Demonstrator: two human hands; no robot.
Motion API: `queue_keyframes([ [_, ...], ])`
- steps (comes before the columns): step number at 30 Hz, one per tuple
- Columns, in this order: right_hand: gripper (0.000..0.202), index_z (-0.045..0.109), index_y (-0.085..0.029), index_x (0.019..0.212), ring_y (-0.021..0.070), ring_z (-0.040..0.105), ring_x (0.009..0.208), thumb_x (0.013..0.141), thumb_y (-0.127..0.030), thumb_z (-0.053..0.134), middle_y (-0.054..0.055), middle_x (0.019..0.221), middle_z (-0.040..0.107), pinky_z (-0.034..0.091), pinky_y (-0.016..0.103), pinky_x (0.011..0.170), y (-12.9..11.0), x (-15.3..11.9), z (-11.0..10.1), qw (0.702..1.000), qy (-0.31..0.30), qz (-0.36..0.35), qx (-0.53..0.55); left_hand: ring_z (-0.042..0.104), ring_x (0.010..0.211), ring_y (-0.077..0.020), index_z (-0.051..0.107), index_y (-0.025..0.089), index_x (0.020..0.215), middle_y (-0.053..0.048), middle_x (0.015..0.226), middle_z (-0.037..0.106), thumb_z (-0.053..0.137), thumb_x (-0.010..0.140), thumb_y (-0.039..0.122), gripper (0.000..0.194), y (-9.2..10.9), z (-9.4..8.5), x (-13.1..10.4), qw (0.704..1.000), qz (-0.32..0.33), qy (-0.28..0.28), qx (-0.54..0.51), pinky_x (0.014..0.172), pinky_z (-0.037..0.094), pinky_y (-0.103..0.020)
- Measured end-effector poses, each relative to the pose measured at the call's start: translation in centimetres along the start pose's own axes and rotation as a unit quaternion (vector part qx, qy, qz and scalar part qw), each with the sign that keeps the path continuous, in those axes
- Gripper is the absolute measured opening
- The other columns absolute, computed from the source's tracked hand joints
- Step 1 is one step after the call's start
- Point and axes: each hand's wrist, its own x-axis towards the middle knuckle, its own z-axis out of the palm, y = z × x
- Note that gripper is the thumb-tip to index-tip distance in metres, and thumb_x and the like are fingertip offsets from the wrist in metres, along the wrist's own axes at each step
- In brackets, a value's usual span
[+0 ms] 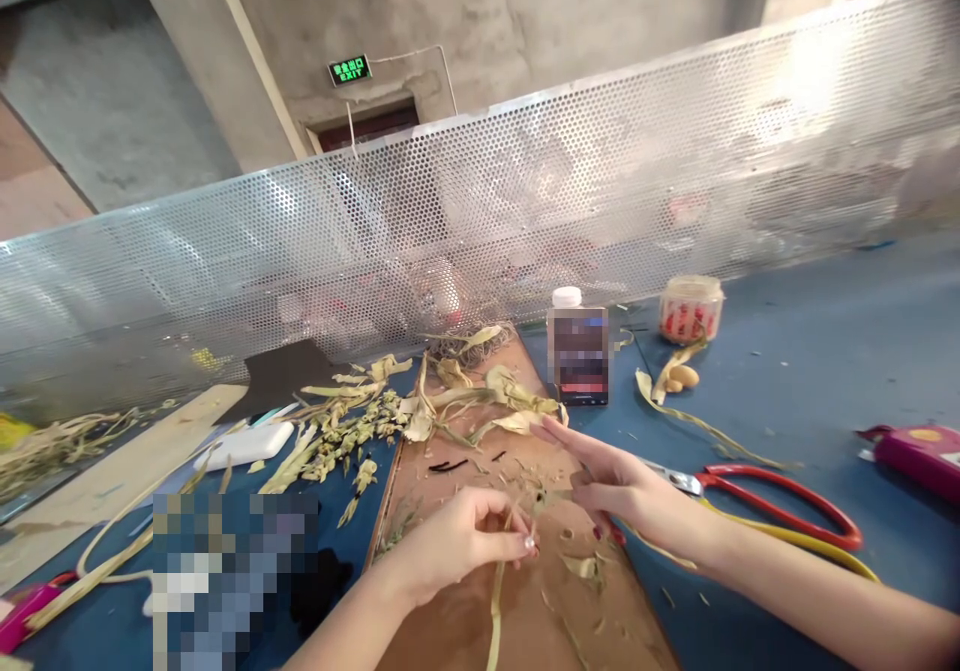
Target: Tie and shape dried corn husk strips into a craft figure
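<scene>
the pale strip point(495, 611) is nearest the camera and runs from the left hand point(469, 534) toward the lower edge of the view. the left hand is pinched, thumb and index finger together on the strip, above the brown board point(615, 636). the right hand point(626, 491) is near the left hand, to its right. its index finger extends to the dried leaves point(514, 388), apart from the thumb; whether its lower fingers grip anything cannot be told. right of the right hand, the red-and-yellow-handled tool point(701, 483) rests on the blue counter point(787, 381), partly hidden by the forearm. beyond the right hand, the phone point(581, 356) stands before the white-capped bottle point(566, 296); the jar point(691, 309) is farther right.
</scene>
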Motion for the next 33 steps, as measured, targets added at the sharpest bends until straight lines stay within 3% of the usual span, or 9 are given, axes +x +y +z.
queue_keyframes([
  [3, 0.074, 0.02, -0.025, 0.145, 0.0093, 0.044, 0.045, 0.078, -0.011, 0.048, -0.006, 0.059, 0.053, 0.038, 0.021, 0.046, -0.2, -0.2, 0.3, 1.0, -0.02, 0.004, -0.001, 0.059, 0.073, -0.0169, 0.06, 0.014, 0.072, -0.005, 0.079, 0.067, 0.068, 0.072, 0.028, 0.016, -0.4, 0.0, 0.1, 0.999, -0.015, -0.014, -0.029, 0.075, 0.043, -0.031],
  [6, 0.074, 0.017, -0.028, 0.145, 0.0072, 0.042, 0.043, 0.08, -0.009, 0.045, -0.01, 0.054, 0.041, 0.037, 0.019, 0.045, -0.3, -0.6, 0.6, 0.999, -0.053, 0.007, -0.011, 0.062, 0.069, -0.0166, 0.058, 0.014, 0.076, -0.007, 0.082, 0.067, 0.069, 0.071, 0.026, 0.017, -0.5, 0.2, 0.3, 0.994, -0.02, -0.064, -0.088, 0.069, 0.046, -0.031],
  [10, 0.073, 0.017, -0.03, 0.145, 0.0058, 0.042, 0.043, 0.081, -0.008, 0.044, -0.01, 0.056, 0.04, 0.038, 0.019, 0.047, -0.2, -0.7, 0.6, 0.997, -0.073, 0.0, -0.022, 0.065, 0.067, -0.0176, 0.054, 0.015, 0.089, -0.007, 0.081, 0.068, 0.068, 0.073, 0.022, 0.023, -0.3, 0.4, 0.2, 0.987, -0.021, -0.102, -0.124, 0.064, 0.046, -0.031],
  [16, 0.074, 0.015, -0.027, 0.145, 0.0057, 0.04, 0.042, 0.08, -0.007, 0.043, -0.01, 0.055, 0.038, 0.037, 0.019, 0.046, -0.3, -0.5, 0.4, 0.997, -0.068, -0.007, -0.035, 0.051, 0.064, -0.011, 0.06, 0.014, 0.096, -0.007, 0.081, 0.068, 0.057, 0.08, 0.019, 0.017, 0.4, 0.3, -0.2, 0.995, 0.002, -0.08, -0.065, 0.059, 0.035, -0.022],
  [22, 0.075, 0.016, -0.025, 0.145, 0.006, 0.042, 0.042, 0.077, -0.008, 0.044, -0.01, 0.055, 0.038, 0.038, 0.019, 0.046, -0.2, -0.5, 0.3, 0.998, -0.056, 0.004, -0.018, 0.04, 0.053, -0.0096, 0.062, 0.013, 0.086, -0.004, 0.068, 0.064, 0.053, 0.085, 0.036, 0.024, 0.4, 0.7, 0.1, 0.997, -0.011, -0.033, -0.072, 0.054, 0.029, -0.022],
  [33, 0.075, 0.024, -0.027, 0.143, 0.0064, 0.042, 0.038, 0.075, -0.006, 0.046, -0.011, 0.05, 0.041, 0.036, 0.018, 0.043, -0.1, -0.4, 0.4, 0.998, -0.034, 0.015, 0.045, 0.038, 0.046, -0.0076, 0.059, 0.014, 0.08, 0.003, 0.05, 0.054, 0.055, 0.082, 0.027, 0.013, 0.5, 0.9, 0.1, 0.999, 0.002, -0.015, -0.048, 0.049, 0.025, -0.021],
])
